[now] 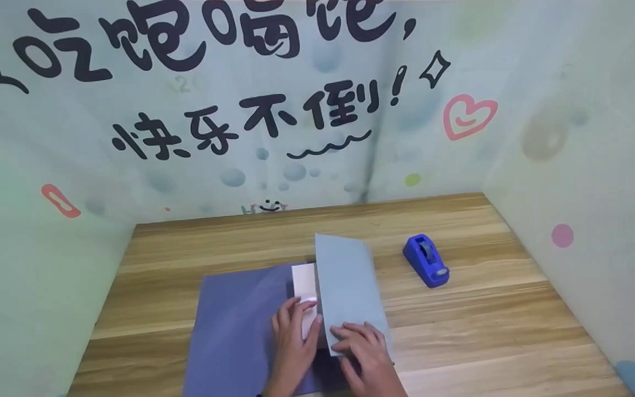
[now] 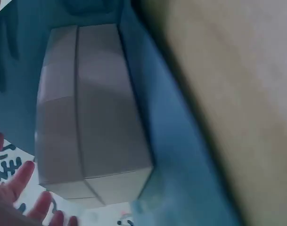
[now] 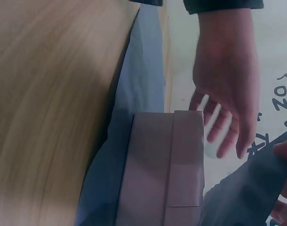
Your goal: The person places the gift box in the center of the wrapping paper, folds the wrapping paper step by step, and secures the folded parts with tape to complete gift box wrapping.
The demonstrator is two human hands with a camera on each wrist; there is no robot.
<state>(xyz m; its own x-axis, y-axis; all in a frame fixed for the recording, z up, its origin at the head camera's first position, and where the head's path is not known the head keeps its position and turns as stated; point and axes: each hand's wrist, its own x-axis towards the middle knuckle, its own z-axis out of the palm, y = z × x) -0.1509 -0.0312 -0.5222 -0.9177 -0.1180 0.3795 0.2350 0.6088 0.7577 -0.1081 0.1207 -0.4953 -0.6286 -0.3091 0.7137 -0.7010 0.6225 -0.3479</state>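
Observation:
A large sheet of blue paper (image 1: 229, 320) lies on the table, and its right part stands up as a lighter blue flap (image 1: 348, 281). On the sheet sits a pale oblong box (image 1: 303, 275), partly hidden by that flap; its lid seam shows in the left wrist view on the box (image 2: 105, 103). My left hand (image 1: 295, 336) rests at the box's near left part, fingers relaxed. In the right wrist view, that left hand (image 3: 225, 89) is beside the box. My right hand (image 1: 367, 355) pinches the flap near its lower edge, with the thumb underneath.
A blue tape dispenser (image 1: 426, 260) stands on the wooden table (image 1: 488, 320), to the right of the paper. A pale printed curtain (image 1: 306, 176) with dark lettering closes off the back and both sides.

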